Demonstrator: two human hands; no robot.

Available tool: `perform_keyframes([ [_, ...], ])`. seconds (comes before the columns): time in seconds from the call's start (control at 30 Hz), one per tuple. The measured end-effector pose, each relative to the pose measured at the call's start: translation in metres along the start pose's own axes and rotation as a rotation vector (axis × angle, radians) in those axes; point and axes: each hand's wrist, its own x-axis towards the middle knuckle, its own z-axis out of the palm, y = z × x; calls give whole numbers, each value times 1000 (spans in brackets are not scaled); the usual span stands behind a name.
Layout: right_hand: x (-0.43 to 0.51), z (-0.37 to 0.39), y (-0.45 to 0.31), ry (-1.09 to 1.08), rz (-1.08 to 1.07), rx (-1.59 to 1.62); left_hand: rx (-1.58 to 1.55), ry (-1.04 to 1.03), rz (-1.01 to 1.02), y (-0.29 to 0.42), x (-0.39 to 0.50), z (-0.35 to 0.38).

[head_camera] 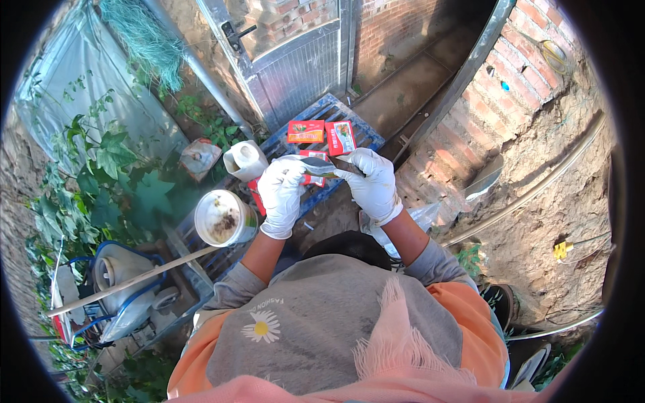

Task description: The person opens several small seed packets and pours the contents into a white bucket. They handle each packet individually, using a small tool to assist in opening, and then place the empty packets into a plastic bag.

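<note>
Both hands wear white disposable gloves and are raised in front of my chest, over a blue slatted platform [370, 132]. A small shiny packet [322, 166], silvery with dark parts, is stretched between them. My left hand [280, 197] pinches its left end and my right hand [374, 185] grips the right end. Whether it is torn cannot be told. Under and beyond the hands lie red printed packets: one with an orange band [305, 131], an upright one [341, 138], and a third [314, 154] partly covered by the held packet. Another red edge [256, 195] shows beside my left glove.
Left of my hands stand a white bucket [203, 215] with pale and dark residue and a white plastic container [245, 160]. A wooden stick [133, 280] reaches from the bucket toward a blue-rimmed sprayer-like item [123, 284]. A metal door [297, 65] and brick wall [443, 151] lie ahead.
</note>
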Motion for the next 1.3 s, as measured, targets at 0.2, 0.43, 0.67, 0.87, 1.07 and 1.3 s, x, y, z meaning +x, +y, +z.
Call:
perform_keyframes([
  [0.2, 9, 24, -7, -31, -101, -123, -130, 10, -54, 23, 10, -14],
  [0.43, 26, 74, -26, -7, -278, -144, 71, -27, 272, 17, 30, -62],
  [0.67, 46, 152, -16, 48, -67, -27, 295, 31, 333, 18, 51, -109],
  [0.87, 65, 230, -4, -127, -52, 33, 263, 157, 168, 2, 55, -158],
  [1.07, 67, 306, -3, -439, 163, 91, 463, 293, 3, -60, 41, -259],
  [1.3, 48, 303, 58, -337, 500, 144, 1067, 347, -309, -155, -20, -400],
])
